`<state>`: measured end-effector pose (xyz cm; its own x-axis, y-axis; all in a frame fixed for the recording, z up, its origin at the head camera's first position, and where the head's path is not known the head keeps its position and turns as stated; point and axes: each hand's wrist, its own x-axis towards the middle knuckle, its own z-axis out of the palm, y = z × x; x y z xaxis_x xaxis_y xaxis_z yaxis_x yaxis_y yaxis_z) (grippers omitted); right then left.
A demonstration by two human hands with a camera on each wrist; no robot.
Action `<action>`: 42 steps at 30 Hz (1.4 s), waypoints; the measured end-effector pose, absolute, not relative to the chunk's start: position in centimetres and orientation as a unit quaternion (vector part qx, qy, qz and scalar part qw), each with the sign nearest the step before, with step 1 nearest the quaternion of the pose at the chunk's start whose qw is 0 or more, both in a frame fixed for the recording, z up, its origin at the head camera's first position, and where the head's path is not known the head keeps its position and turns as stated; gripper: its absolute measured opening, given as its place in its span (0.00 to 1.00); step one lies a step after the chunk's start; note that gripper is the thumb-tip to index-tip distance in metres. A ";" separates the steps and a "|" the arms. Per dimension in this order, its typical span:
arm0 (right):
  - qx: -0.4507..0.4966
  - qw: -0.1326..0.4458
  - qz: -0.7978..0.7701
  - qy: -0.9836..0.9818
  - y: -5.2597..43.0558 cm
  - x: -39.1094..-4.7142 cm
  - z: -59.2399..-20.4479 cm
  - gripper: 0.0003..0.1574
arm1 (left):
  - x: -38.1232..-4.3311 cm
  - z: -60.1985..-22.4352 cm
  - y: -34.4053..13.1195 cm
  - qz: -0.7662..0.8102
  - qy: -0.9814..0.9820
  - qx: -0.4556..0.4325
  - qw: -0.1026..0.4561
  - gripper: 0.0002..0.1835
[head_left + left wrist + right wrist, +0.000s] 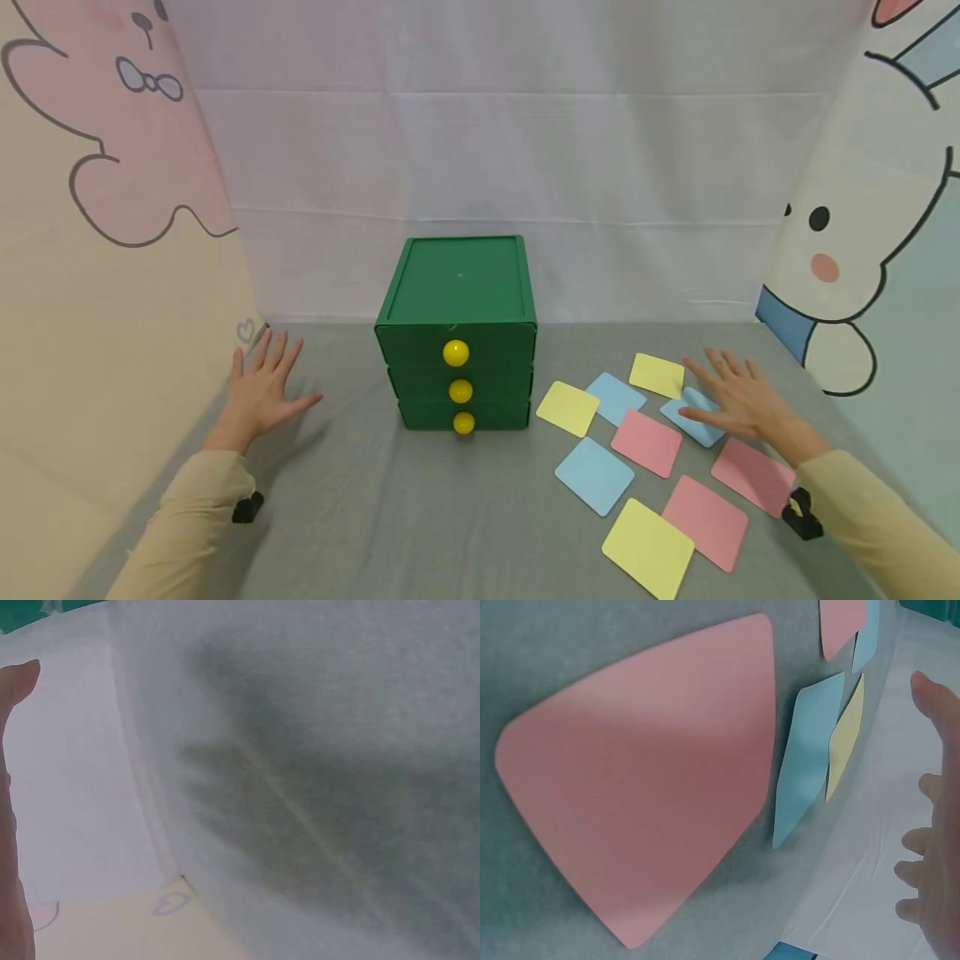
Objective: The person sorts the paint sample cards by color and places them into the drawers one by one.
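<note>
A green box with three stacked drawers (420, 346) stands in the middle of the head view, each drawer with a round yellow knob (455, 352). To its right lie several loose cards with rounded corners: a yellow card (567, 408), a blue card (595, 476), a pink card (647, 443) and others. My left hand (262, 396) is spread left of the box, holding nothing. Fingers apart, my right hand (742, 400) hovers over the far right cards and partly hides a blue card (693, 421). In the right wrist view a pink card (652, 772) appears large.
Grey cloth (360, 517) covers the table. A white cloth backdrop (487, 150) hangs behind the box. Side panels with a pink cartoon animal (112, 92) and a white cartoon animal (855, 225) flank the table. Some cards overlap, such as the near yellow card (648, 546) and pink card (707, 521).
</note>
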<state>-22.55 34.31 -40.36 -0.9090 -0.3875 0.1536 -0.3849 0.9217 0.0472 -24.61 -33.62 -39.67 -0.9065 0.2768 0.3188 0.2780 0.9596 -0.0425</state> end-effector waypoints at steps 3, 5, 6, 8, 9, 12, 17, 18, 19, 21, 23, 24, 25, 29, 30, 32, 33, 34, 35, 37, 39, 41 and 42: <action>0.202 0.073 -0.001 -0.977 34.3 -22.6 -40.1 0.55 | -24.7 -38.7 -33.3 -0.014 -0.970 -0.156 0.186 0.50; 0.203 0.069 -0.001 -0.977 34.2 -22.6 -40.0 0.54 | -24.7 -37.9 -33.0 -0.021 -0.963 -0.168 0.210 0.49; 0.205 0.067 -0.001 -0.976 34.2 -22.6 -39.9 0.54 | -24.7 -37.4 -32.9 -0.025 -0.959 -0.175 0.223 0.49; 0.210 0.064 -0.001 -0.976 34.1 -22.6 -39.8 0.54 | -24.7 -36.5 -32.5 -0.035 -0.948 -0.192 0.252 0.49; 0.212 0.062 0.000 -0.975 34.1 -22.7 -39.8 0.53 | -24.7 -36.0 -32.2 -0.042 -0.943 -0.199 0.265 0.48; 0.218 0.059 0.004 -0.974 34.0 -22.7 -39.7 0.53 | -24.9 -34.7 -31.3 -0.067 -0.923 -0.226 0.303 0.47; 0.218 0.055 0.009 -0.974 34.0 -22.5 -39.8 0.52 | -25.3 -33.0 -29.7 -0.092 -0.903 -0.257 0.331 0.40; 0.219 0.057 0.010 -0.974 34.0 -22.5 -39.9 0.52 | -25.4 -32.7 -29.4 -0.093 -0.901 -0.261 0.334 0.39; 0.220 0.059 0.011 -0.974 34.0 -22.5 -39.9 0.52 | -25.5 -32.4 -29.1 -0.095 -0.898 -0.266 0.336 0.39; 0.222 0.064 0.016 -0.973 34.0 -22.4 -39.8 0.51 | -25.7 -31.9 -28.6 -0.098 -0.892 -0.278 0.343 0.40; 0.225 0.072 0.015 -0.972 33.9 -22.5 -39.7 0.50 | -26.0 -31.5 -28.1 -0.104 -0.885 -0.292 0.347 0.40; 0.227 0.075 0.014 -0.971 33.9 -22.5 -39.7 0.50 | -26.1 -31.3 -27.8 -0.106 -0.882 -0.299 0.348 0.40; 0.229 0.078 0.014 -0.970 33.9 -22.6 -39.6 0.50 | -26.2 -31.1 -27.5 -0.111 -0.880 -0.305 0.348 0.40; 0.231 0.084 0.010 -0.969 33.9 -22.7 -39.5 0.49 | -26.4 -30.2 -26.2 -0.139 -0.875 -0.322 0.333 0.36; 0.230 0.085 0.012 -0.969 33.8 -22.7 -39.4 0.50 | -26.4 -30.1 -25.8 -0.146 -0.875 -0.324 0.327 0.35; 0.227 0.084 0.019 -0.970 33.6 -22.7 -39.2 0.49 | -26.3 -29.8 -25.1 -0.158 -0.878 -0.325 0.314 0.33; 0.226 0.085 0.024 -0.970 33.5 -22.7 -39.1 0.49 | -26.2 -29.7 -24.8 -0.161 -0.880 -0.324 0.307 0.32; 0.224 0.084 0.030 -0.970 33.4 -22.7 -39.0 0.49 | -26.1 -29.6 -24.4 -0.162 -0.883 -0.322 0.299 0.31; 0.223 0.082 0.033 -0.971 33.2 -22.7 -38.9 0.48 | -26.1 -29.6 -24.2 -0.163 -0.886 -0.322 0.292 0.30; 0.222 0.078 0.042 -0.971 32.7 -22.7 -38.6 0.48 | -25.9 -29.5 -23.6 -0.166 -0.889 -0.323 0.281 0.29; 0.219 0.073 0.050 -0.972 32.2 -22.8 -38.3 0.47 | -25.8 -29.5 -23.2 -0.170 -0.888 -0.328 0.272 0.27; 0.217 0.068 0.055 -0.972 31.6 -22.9 -38.1 0.47 | -25.8 -29.6 -22.9 -0.174 -0.886 -0.335 0.268 0.26; 0.215 0.066 0.058 -0.973 31.4 -22.9 -38.0 0.47 | -25.8 -29.6 -22.7 -0.175 -0.886 -0.337 0.267 0.25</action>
